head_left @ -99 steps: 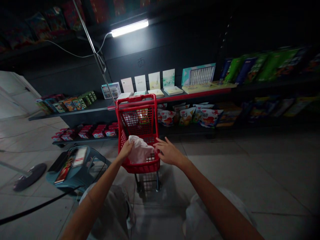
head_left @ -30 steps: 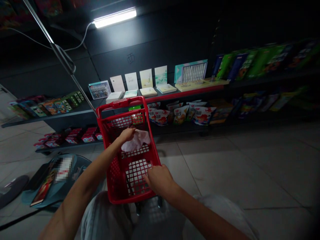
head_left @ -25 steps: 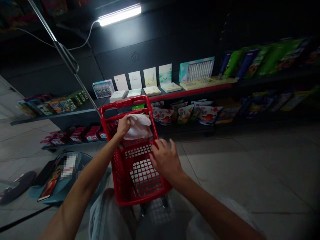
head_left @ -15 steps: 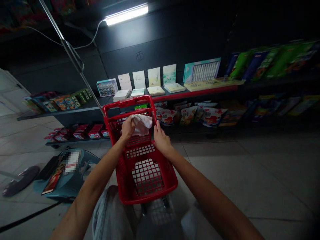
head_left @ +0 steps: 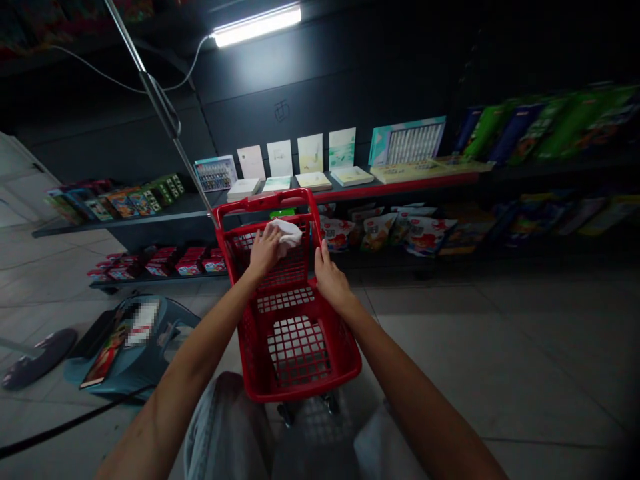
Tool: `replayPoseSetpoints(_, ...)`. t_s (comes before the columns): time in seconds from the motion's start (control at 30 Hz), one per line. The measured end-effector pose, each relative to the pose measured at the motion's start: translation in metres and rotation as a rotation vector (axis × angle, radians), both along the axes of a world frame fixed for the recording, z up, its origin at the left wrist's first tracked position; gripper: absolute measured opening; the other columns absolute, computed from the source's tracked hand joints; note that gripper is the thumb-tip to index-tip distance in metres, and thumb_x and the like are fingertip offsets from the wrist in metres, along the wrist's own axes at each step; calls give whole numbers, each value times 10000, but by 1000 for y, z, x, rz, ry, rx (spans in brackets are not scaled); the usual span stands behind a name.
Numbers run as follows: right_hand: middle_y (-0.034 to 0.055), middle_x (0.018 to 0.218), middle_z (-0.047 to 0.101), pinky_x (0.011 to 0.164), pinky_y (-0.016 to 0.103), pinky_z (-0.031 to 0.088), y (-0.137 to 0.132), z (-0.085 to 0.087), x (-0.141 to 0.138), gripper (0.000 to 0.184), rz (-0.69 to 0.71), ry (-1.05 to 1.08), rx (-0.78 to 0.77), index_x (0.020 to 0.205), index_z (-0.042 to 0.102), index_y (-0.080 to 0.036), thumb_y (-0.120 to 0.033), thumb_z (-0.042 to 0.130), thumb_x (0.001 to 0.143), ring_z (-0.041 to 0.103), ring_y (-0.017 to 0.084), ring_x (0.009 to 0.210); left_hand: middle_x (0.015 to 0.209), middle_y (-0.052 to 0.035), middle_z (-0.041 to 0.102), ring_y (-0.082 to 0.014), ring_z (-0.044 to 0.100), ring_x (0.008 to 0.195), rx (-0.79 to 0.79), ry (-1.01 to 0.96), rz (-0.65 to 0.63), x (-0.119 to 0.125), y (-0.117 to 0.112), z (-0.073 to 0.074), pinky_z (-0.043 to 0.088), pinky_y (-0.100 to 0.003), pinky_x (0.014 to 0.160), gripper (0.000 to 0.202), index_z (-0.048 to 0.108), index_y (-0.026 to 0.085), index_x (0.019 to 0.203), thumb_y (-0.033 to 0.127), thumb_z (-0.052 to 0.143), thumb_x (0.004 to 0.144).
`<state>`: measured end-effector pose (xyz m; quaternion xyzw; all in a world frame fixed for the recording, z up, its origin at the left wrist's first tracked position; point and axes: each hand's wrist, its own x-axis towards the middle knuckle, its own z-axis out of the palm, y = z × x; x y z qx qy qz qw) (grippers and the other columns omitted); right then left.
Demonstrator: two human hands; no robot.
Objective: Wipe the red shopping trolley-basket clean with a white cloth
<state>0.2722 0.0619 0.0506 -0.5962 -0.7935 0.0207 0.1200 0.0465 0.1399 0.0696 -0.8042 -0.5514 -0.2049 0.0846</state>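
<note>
A red plastic shopping cart with grid walls stands in front of my knees. My left hand is closed on a bunched white cloth and presses it against the top of the cart's far grid panel, just below the handle. Part of the cloth sticks out to the right of the fingers. On the cart's right side, my right hand grips the upright edge, its fingers pointing up along the frame and the thumb side partly hidden. Inside the basket only the grid floor shows.
Ahead runs a dark shelf with books, boxes and snack bags. A metal pole slants down behind the cart. On the left floor sit a teal machine, a black cord and a round base.
The cloth, spread and hanging before, is now bunched under my left hand, which has shifted right and flattened against the panel. Cart, right hand and pole appear slightly farther right.
</note>
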Motion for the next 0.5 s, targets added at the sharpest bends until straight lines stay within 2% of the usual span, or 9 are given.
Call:
replayPoseSetpoints(0.07, 258, 1740, -108, 908, 415, 618, 1, 1, 1, 816, -27, -23, -4, 1681, 164, -72, -144, 511, 946, 664, 324, 1192, 1719, -110, 335, -285, 96, 1654, -80, 103, 15, 6, 8, -20, 222, -555, 1319, 527, 571, 192, 1498, 148, 456, 986)
replayPoseSetpoints(0.13, 257, 1742, -101, 895, 411, 619, 1, 3, 2, 801, -46, -41, -7, 1676, 186, -80, -169, 529, 958, 676, 318, 1175, 1736, -98, 297, -272, 84, 1655, -93, 144, 26, 7, 13, -32, 210, -520, 1327, 531, 570, 190, 1502, 143, 435, 991)
replayPoseSetpoints(0.2, 258, 1742, -96, 881, 416, 622, -1, 5, 3, 786, -50, -45, -15, 1670, 206, -79, -202, 545, 972, 682, 323, 1166, 1743, -97, 282, -265, 108, 1653, -74, 162, 25, 6, 16, -37, 161, -496, 1343, 543, 551, 178, 1519, 137, 423, 993)
replayPoseSetpoints(0.3, 260, 1742, -89, 874, 419, 627, -6, 9, 3, 752, -53, -48, -20, 1657, 243, -73, -209, 547, 983, 681, 326, 1172, 1734, -119, 302, -271, 160, 1646, -36, 157, -2, 8, 14, -36, 95, -497, 1351, 508, 573, 147, 1481, 130, 413, 1000)
replayPoseSetpoints(0.33, 258, 1742, -87, 874, 416, 627, -8, 10, 3, 729, -59, -52, -21, 1651, 261, -74, -193, 534, 986, 684, 321, 1166, 1713, -134, 348, -274, 198, 1637, -30, 129, -9, 11, 13, -35, 115, -497, 1346, 475, 594, 144, 1449, 142, 421, 1006)
replayPoseSetpoints(0.4, 255, 1741, -82, 869, 410, 629, -10, 11, 2, 680, -70, -63, -17, 1635, 297, -73, -160, 501, 992, 695, 305, 1144, 1588, -174, 526, -292, 373, 1568, -37, 10, 22, 19, 11, -32, 260, -481, 1294, 399, 628, 153, 1381, 202, 455, 1024)
replayPoseSetpoints(0.5, 246, 1744, -67, 837, 416, 638, -13, 12, 2, 611, -79, -80, -13, 1599, 359, -61, -130, 455, 999, 709, 294, 1109, 1266, -171, 743, -316, 675, 1267, -72, -281, 155, 31, 14, -27, 487, -409, 1062, 362, 627, 186, 1351, 293, 509, 1026)
